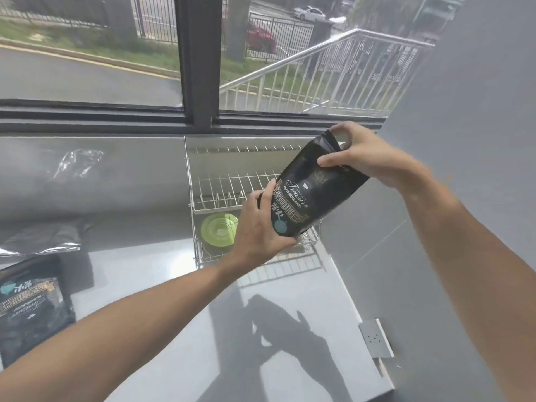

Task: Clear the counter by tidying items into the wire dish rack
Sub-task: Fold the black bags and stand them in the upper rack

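Two hands share our grip on the black coffee bag [311, 192], left hand [261, 230] clasping its base, right hand [362, 156] pinching the top, tilting it over the wire dish rack [226, 181] for lowering in.

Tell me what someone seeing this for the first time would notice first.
Most striking is the black coffee bag, held tilted in mid-air by both hands over the wire dish rack: the left hand at its bottom, the right hand at its top. Next comes the green plate on the rack's lower tier, then a second coffee bag lying on the counter at far left.
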